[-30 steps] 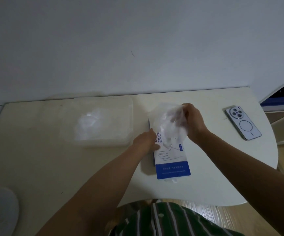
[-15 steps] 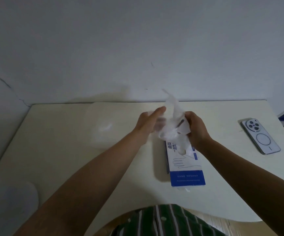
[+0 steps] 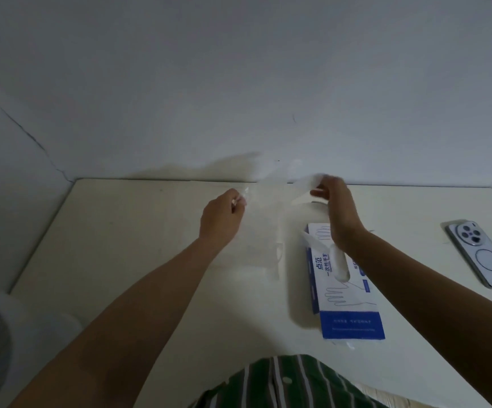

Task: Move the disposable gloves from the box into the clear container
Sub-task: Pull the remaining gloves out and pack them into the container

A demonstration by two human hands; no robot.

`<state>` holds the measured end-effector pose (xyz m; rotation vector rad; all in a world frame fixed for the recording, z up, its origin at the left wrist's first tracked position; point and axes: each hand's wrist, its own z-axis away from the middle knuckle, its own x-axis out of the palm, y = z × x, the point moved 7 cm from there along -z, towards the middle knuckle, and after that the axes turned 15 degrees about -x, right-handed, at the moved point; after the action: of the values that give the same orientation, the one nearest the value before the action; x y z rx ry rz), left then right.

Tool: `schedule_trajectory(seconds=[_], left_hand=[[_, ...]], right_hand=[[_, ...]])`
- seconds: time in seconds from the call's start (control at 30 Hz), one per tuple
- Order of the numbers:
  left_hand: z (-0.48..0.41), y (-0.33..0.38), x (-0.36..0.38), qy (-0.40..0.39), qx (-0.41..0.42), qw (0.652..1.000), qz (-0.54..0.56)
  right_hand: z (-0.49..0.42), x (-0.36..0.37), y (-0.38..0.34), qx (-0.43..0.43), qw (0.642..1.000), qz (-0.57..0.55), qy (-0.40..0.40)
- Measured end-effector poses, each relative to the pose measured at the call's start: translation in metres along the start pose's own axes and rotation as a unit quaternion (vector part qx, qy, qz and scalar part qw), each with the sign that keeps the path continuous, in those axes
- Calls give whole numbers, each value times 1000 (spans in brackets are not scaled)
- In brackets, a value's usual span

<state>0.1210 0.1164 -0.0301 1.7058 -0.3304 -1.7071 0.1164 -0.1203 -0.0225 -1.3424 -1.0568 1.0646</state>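
Open tabletop (image 3: 106, 245) far left, box (image 3: 347, 316) and phone (image 3: 483, 254) block the right, wall (image 3: 238, 83) close behind

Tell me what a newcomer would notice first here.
Two bare hands, left hand and right hand, pinch a thin clear glove above the table. Below the right wrist lies the blue-and-white glove box, a second glove poking from its slot; a phone lies at the right edge.

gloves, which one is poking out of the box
The white glove rising from the box slot. The other glove is in the air, pinched by the left hand and right hand.
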Motion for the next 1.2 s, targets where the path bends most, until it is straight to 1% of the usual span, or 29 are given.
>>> schedule_trajectory(seconds=[0.07,0.13,0.2,0.23,0.27,0.3,0.33,0.37,0.4,0.43,0.47,0.5,0.53,0.57,0.6,0.67,0.7,0.73,0.8,0.87,0.93,1.0,1.07,1.13,1.2], left_hand=[[-6,-12,-5,1,-6,1000,-21],[-11,-21,-8,-4,-3,998,-56],[-14,-29,-9,-16,-1,996,-84],[-15,-32,-10,-22,-4,995,-95],[-16,-36,-11,-25,-9,994,-109],[-18,-39,-12,-25,-11,992,-122],[-19,-41,-13,-23,-11,990,-137],[-20,-44,-15,-20,-12,988,-153],[-20,-46,-17,-16,-14,986,-167],[-21,-48,-19,-13,-16,984,-179],[-22,-51,-20,-12,-21,982,-188],[-23,-53,-20,-10,-25,981,-193],[-23,-55,-22,-6,-26,979,-200],[-23,-53,-23,13,-10,978,-210],[-23,-50,-22,41,21,973,-227],[-17,-34,-23,89,88,970,-210],[-15,-28,-20,74,101,972,-196],[-14,-26,-15,39,101,976,-187],[-15,-31,3,-58,56,977,-198],[-18,-52,25,-157,-17,958,-240],[-18,-73,38,-224,-65,934,-271],[-21,-87,42,-253,-93,919,-287],[-24,-93,43,-267,-112,914,-284],[-26,-96,43,-271,-124,912,-281],[-27,-100,46,-274,-132,909,-284]], right_hand=[[-3,10,-28,-104,994,19,15],[2,29,-60,-226,973,44,-9],[11,58,-82,-340,933,91,-75],[15,74,-86,-371,913,112,-125],[17,93,-82,-371,898,137,-190],[18,110,-71,-345,883,180,-263],[19,124,-51,-299,858,248,-337],[21,135,-27,-246,820,326,-401],[22,141,-2,-198,780,393,-445],[23,143,17,-158,750,437,-471],[25,145,31,-128,735,458,-484],[26,147,40,-108,731,464,-489],[27,152,46,-99,732,462,-491],[28,154,50,-93,739,455,-487],[28,158,52,-91,748,446,-483],[29,163,57,-82,760,428,-482],[30,165,60,-73,763,420,-486],[32,168,64,-61,765,412,-491],[34,170,72,-20,778,389,-492],[36,169,79,32,803,354,-478],[36,165,85,73,825,324,-458],[32,159,89,99,844,310,-427],[24,153,90,105,856,325,-388],[17,148,92,106,851,363,-363],[18,145,98,125,830,393,-375]])
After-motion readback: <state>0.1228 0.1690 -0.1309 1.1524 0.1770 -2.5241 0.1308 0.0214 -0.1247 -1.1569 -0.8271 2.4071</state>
